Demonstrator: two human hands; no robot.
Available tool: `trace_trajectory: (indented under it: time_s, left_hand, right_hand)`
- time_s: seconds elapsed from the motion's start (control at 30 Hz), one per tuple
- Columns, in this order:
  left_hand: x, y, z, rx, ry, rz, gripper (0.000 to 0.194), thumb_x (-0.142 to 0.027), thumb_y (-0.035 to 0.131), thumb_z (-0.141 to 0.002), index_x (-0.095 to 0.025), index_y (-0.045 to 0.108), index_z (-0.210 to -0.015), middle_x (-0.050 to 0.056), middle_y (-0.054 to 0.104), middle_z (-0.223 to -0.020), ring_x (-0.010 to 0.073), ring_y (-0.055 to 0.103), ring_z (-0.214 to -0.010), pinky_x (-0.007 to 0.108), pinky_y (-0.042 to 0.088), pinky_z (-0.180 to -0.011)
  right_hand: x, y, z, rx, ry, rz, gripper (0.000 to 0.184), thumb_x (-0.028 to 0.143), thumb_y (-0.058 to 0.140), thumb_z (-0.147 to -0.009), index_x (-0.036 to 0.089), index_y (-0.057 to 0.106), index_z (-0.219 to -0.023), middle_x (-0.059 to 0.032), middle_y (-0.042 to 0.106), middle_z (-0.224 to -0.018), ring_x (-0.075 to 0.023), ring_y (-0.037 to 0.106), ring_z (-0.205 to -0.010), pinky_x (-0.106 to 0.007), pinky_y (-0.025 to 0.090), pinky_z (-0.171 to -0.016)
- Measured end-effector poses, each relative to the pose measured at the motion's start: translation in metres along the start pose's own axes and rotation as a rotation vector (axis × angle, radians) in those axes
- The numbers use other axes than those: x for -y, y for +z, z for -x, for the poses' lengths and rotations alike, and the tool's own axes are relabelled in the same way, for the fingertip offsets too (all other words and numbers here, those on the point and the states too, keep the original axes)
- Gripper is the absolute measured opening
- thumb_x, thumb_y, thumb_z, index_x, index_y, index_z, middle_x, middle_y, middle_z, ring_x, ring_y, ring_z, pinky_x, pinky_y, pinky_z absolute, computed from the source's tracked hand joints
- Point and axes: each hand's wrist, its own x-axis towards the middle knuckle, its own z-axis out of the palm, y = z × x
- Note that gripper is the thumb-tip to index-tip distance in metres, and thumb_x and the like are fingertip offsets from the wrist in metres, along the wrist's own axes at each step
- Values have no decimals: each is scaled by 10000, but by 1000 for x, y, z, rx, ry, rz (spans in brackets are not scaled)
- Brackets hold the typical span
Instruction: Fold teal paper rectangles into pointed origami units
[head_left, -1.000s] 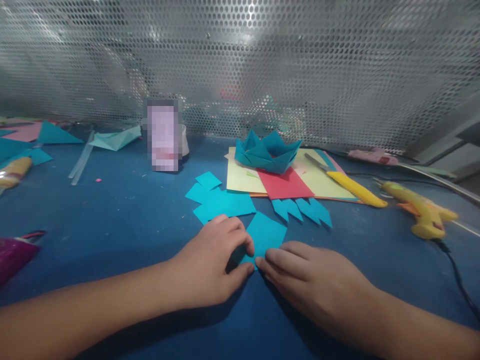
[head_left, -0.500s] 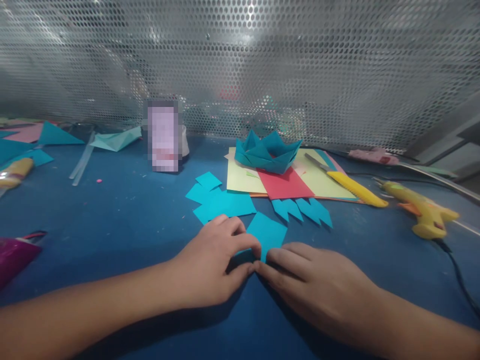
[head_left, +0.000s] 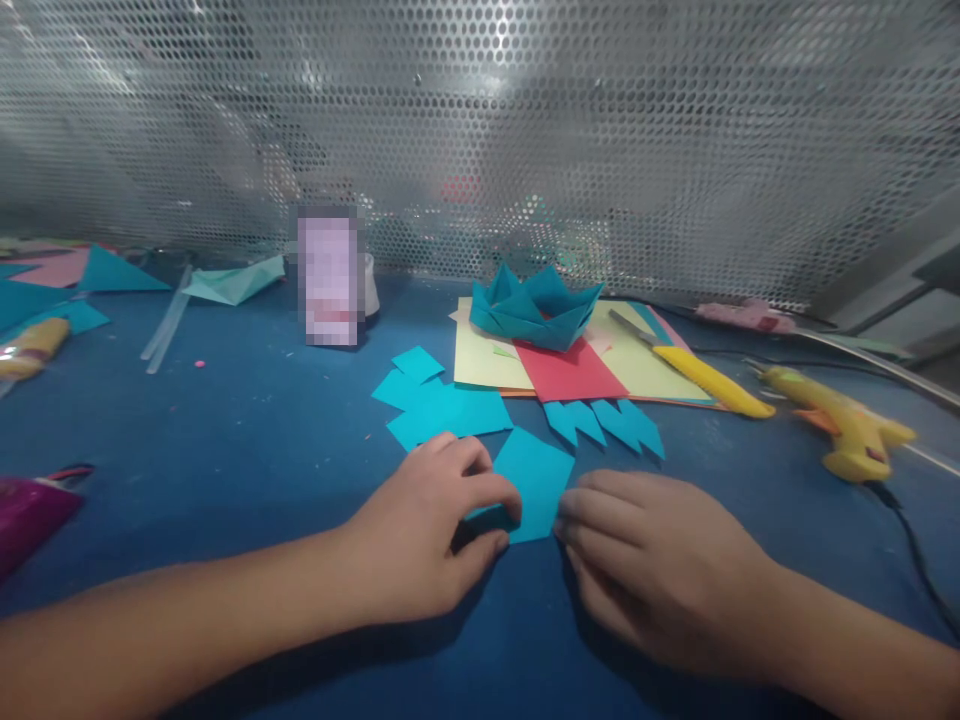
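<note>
A piece of bright blue paper lies flat on the table between my hands, its near edge straight. My left hand has curled fingers and a thumb closed at the paper's lower left side. At the lower right corner, my right hand has its fingers pressed together against the paper's edge; the fingertips are partly hidden and slightly blurred. Just beyond my left hand lie more blue paper pieces. Zigzag-cut blue pieces lie past my right hand.
A folded blue paper crown shape sits on stacked coloured sheets with a red piece. A yellow-handled knife and yellow glue gun lie right. A phone stands before the perforated metal panel.
My right hand has slid rightward along the paper's near edge, from beside my left thumb to the right corner. My left hand has stayed in place.
</note>
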Motion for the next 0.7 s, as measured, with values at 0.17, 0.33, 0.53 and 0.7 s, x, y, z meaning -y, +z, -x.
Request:
trace_trajectory:
  time_s: [0.17,0.33,0.53,0.7]
  left_hand:
    - [-2,2,2,-61,158,-5,170,-157,531,-855,-205,662,-952,38,541,-861,188,485,-806,346,382,-736]
    - [-3,5,3,-46,312,-177,246,-117,455,-885,-201,679,-940,31,531,-737,178,450,-699,321,361,-642]
    - [-5,3,4,-2,378,-267,258,-116,437,-884,-199,669,-963,39,563,-728,196,491,-718,333,398,-656]
    - [-7,3,4,-15,399,-315,275,-92,426,-871,-186,664,-972,36,551,-704,190,471,-680,330,397,-623]
  right_hand:
    - [-13,-1,-8,-32,36,-70,305,131,399,-919,149,583,-1161,-118,623,-1205,-229,522,-1169,-394,442,-964]
    - [-16,2,-5,163,58,-186,498,171,423,-918,194,349,-1410,-75,476,-1409,-219,319,-1364,-504,228,-1119]
    - [-12,-2,-6,163,105,-161,499,209,434,-916,214,356,-1409,-83,427,-1444,-237,278,-1381,-548,138,-1113]
    - [-13,-2,-6,37,125,-130,403,211,441,-936,223,460,-1338,-98,621,-1177,-232,537,-1114,-491,305,-994]
